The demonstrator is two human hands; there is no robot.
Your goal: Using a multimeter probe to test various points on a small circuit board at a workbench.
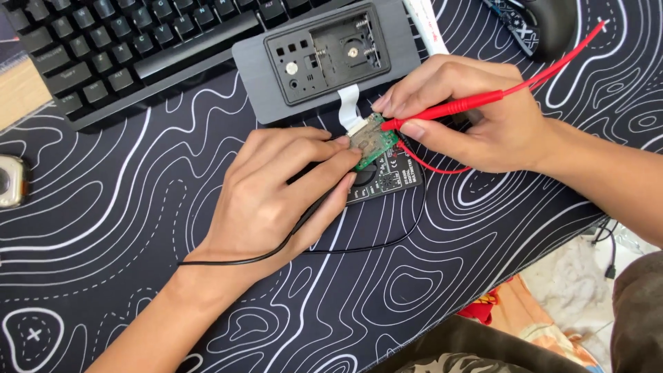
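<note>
Far left: a small silver watch-like device (12, 181) lies at the mat's left edge; a strip of wooden surface (21, 90) shows above it
Keyboard: a black keyboard (131, 48) sits at the upper left, its front edge resting on the black desk mat (124, 228) with white contour lines
Left hand: the left hand (276, 200) lies palm down near the middle of the mat; its fingers are curled around a black probe, of which mostly the black lead (276, 250) shows, running under the palm and out past the wrist; its fingertips touch the board's left edge
Circuit board: the small green circuit board (371, 141) sits between the two hands, on top of a black multimeter (390, 181); a white ribbon cable (349, 103) joins it to the grey device (324, 59) just above, whose back panel is open
Right hand: the right hand (469, 117) pinches a red probe (449, 108) like a pen; the tip touches the board's upper right corner; its red lead (559, 59) runs off to the upper right
Far right: a dark mouse (552, 24) lies at the top edge; cloth shows below the desk edge
</note>
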